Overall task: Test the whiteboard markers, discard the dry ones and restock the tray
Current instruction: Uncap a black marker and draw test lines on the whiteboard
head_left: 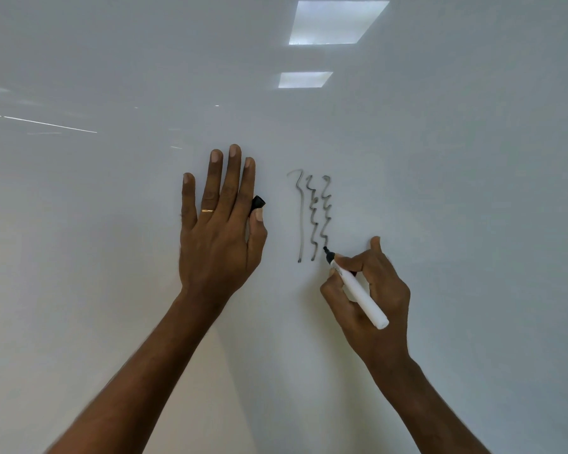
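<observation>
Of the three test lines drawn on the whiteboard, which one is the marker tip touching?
The rightmost wavy line: the marker in the right hand ends it with its tip. The middle wavy line and the left, mostly straight line stand apart.

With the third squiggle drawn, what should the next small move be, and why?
Probably lift the marker off the whiteboard and recap it. The right hand has its tip at the bottom of the third squiggle, which looks dark and unbroken, so this marker seems usable. The black cap sits between the left hand's thumb and forefinger.
</observation>
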